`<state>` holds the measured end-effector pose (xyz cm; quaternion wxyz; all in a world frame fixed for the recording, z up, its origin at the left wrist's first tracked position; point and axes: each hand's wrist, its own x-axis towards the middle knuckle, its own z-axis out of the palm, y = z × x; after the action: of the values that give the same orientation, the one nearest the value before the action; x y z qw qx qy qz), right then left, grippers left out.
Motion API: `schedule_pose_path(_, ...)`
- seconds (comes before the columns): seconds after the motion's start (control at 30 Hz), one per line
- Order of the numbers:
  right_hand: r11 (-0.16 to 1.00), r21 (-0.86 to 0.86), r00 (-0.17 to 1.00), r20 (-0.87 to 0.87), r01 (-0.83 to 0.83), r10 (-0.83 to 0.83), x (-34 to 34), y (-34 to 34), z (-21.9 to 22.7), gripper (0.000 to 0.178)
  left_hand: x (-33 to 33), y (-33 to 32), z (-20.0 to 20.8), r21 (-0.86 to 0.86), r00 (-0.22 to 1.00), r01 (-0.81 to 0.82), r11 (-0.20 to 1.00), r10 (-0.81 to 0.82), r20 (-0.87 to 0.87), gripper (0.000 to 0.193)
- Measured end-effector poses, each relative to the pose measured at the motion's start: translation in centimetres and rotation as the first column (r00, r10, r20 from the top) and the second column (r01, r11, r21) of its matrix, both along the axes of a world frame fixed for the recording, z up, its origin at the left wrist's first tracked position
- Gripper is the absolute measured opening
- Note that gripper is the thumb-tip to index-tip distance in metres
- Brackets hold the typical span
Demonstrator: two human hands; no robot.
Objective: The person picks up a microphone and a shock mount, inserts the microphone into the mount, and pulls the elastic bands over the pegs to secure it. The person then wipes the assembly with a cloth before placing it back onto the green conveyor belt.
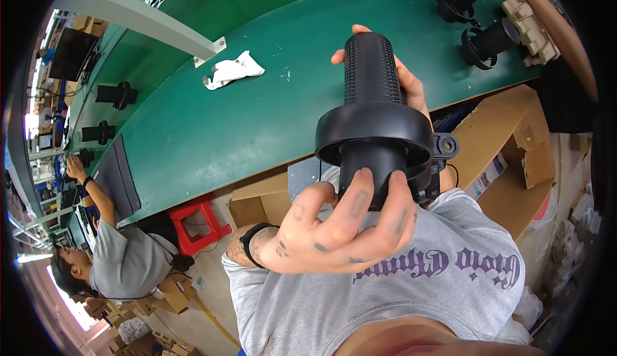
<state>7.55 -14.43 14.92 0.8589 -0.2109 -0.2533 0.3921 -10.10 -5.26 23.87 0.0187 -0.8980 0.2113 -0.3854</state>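
Observation:
In front of my chest, above the table's near edge, a black cylindrical housing stands roughly upright. It has a textured upper barrel, a wide ring collar and a smooth lower part, with a small slotted bracket at its right side. My left hand, a black band on its wrist, grips the lower part with fingertips pressed on its front. My right hand wraps the textured barrel from behind; its palm is hidden, and fingertips show on both sides.
A crumpled white cloth lies on the green table by a metal post. Similar black housings stand far right beside a co-worker's arm. Another person sits left, near a red stool. A cardboard box is at right.

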Motion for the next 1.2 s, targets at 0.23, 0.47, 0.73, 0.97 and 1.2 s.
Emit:
schedule_pose_path(0.23, 0.967, 0.250, 0.996, -0.063, -0.039, 0.057, 0.7, 0.0, -1.3, 0.084, -0.3, 0.9, 0.1, -0.122, 0.993, 0.101, 0.987, -0.108, -0.054, 0.024)
schedule_pose_path(0.47, 0.984, 0.138, 0.486, 0.856, 0.112, -0.175, 5.4, -3.1, 3.2, 0.072, 0.6, 5.0, 0.1, -0.486, 0.870, -0.155, 0.860, -0.113, -0.479, 0.050)
schedule_pose_path(0.73, 0.991, -0.020, 0.331, 0.943, 0.133, -0.025, 4.7, -2.8, 5.6, 0.060, 2.1, 6.0, -1.5, -0.211, 0.796, -0.096, 0.973, -0.053, -0.603, 0.054)
schedule_pose_path(0.97, 0.964, -0.166, 0.246, 0.963, 0.208, 0.113, 4.6, -3.0, 4.5, 0.058, 3.7, 7.1, -4.0, -0.118, 0.752, -0.002, 0.993, -0.077, -0.655, 0.051)
schedule_pose_path(1.2, 0.898, -0.440, 0.418, 0.818, 0.013, 0.395, 3.5, -3.6, 0.6, 0.058, 2.4, 5.6, -9.1, -0.478, 0.453, -0.131, 0.869, -0.376, -0.808, 0.052)
